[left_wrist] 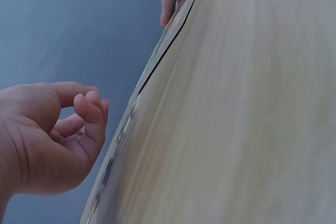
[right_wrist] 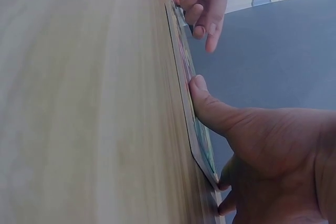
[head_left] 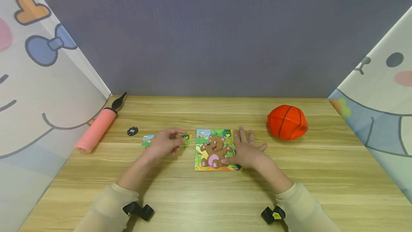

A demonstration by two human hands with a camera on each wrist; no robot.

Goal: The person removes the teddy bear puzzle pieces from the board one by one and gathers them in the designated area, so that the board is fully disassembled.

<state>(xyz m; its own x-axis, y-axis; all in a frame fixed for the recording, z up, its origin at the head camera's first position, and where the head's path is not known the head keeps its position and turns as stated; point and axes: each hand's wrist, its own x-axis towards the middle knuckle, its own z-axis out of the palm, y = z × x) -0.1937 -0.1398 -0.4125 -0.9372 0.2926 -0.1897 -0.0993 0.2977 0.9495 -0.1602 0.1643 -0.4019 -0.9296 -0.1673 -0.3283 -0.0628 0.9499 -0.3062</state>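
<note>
A square bear jigsaw puzzle (head_left: 210, 151) lies flat on the wooden table in front of the person. My right hand (head_left: 246, 153) rests over its right edge with fingers spread; in the right wrist view the thumb (right_wrist: 207, 100) lies on the picture. To the left of the puzzle, loose jigsaw pieces (head_left: 148, 139) with a similar print lie on the table, partly covered by my left hand (head_left: 165, 144). The left hand hovers over them with loosely curled fingers. The left wrist view shows nothing between its thumb and fingers.
A black round chip (head_left: 132, 131) marked 100 lies left of the pieces. Beyond it is a pink hand pump (head_left: 98, 130) with a black nozzle. A partly deflated red ball (head_left: 286, 122) sits at the back right. A grey wall (head_left: 219, 38) closes off the table's far edge.
</note>
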